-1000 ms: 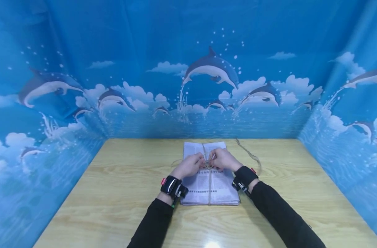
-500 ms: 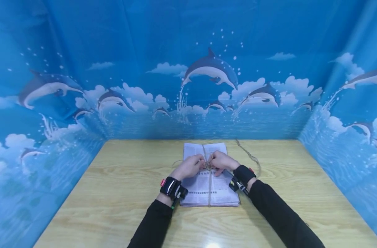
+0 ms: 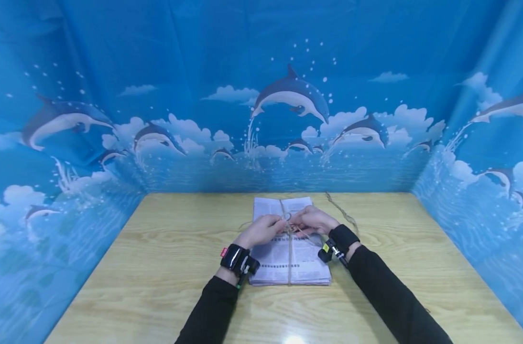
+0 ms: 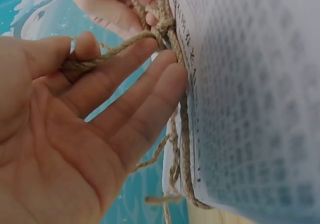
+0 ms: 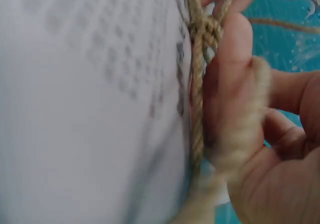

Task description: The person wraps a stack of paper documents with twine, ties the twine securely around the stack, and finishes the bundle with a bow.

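Observation:
A stack of printed paper sheets, like folded newspapers (image 3: 306,272), lies on the table with jute twine (image 3: 289,260) wrapped round it lengthwise and crosswise. The twine meets in a knot (image 5: 205,28) on top of the stack. My left hand (image 3: 261,231), left of the knot, pinches a strand of twine (image 4: 120,46) between thumb and forefinger, its other fingers stretched out toward the knot. From the right, my right hand (image 3: 315,220) holds twine close against the knot. A loose length of twine (image 5: 240,139), blurred, crosses in front of that hand's fingers.
A long tail of twine (image 3: 342,210) trails over the wooden table (image 3: 175,267) at the back right. A short strand (image 3: 244,224) sticks out left of the stack. Blue curtains (image 3: 192,95) printed with dolphins stand around the back and sides.
My right hand has turned and its fingers have shifted at the knot. A small twine loop now shows above the knot, and a strand slants down right. My left hand has barely moved.

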Demonstrator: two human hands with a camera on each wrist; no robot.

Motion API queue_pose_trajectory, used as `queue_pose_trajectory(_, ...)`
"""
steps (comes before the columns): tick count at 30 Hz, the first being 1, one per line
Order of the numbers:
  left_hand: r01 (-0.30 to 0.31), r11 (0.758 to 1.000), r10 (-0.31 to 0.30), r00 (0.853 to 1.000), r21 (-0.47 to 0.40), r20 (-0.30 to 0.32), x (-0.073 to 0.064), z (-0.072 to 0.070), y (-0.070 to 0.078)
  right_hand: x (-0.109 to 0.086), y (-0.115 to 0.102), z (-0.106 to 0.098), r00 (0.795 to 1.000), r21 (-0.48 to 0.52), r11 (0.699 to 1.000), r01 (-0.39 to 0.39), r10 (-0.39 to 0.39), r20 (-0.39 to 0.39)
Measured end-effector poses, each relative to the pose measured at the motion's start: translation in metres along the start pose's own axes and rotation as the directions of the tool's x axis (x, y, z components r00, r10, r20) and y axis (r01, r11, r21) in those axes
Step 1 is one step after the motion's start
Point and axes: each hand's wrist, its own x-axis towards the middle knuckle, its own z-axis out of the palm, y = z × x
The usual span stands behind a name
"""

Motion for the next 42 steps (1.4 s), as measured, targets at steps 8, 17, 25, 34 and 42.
queue_pose_trajectory(8, -0.041, 0.998, 0.040, 0.999, -0.037, -0.026, 0.002, 0.002, 0.001, 0.002, 0.005, 0.004, 0.997, -0.053, 0.998, 0.018, -0.021, -0.068)
queue_pose_trajectory(17, -0.130, 0.974, 0.111, 0.988, -0.187, -0.110, 0.004, 0.000, 0.007, 0.005, -0.002, 0.011, 0.989, -0.213, 0.976, 0.048, -0.075, -0.124)
queue_pose_trajectory(25, -0.044, 0.987, 0.029, 0.995, -0.154, -0.097, 0.005, 0.005, 0.003, 0.009, 0.001, 0.010, 0.974, -0.287, 0.955, 0.074, -0.131, -0.183)
queue_pose_trajectory(34, 0.017, 0.976, 0.000, 0.997, 0.218, -0.075, 0.006, 0.013, 0.003, 0.010, -0.001, 0.000, 0.955, -0.514, 0.812, 0.275, -0.295, 0.045)
queue_pose_trajectory(42, 0.079, 0.963, -0.052, 0.993, 0.259, -0.106, 0.007, 0.020, 0.004, 0.011, -0.001, -0.009, 0.917, -0.749, 0.582, 0.317, -0.388, 0.087)
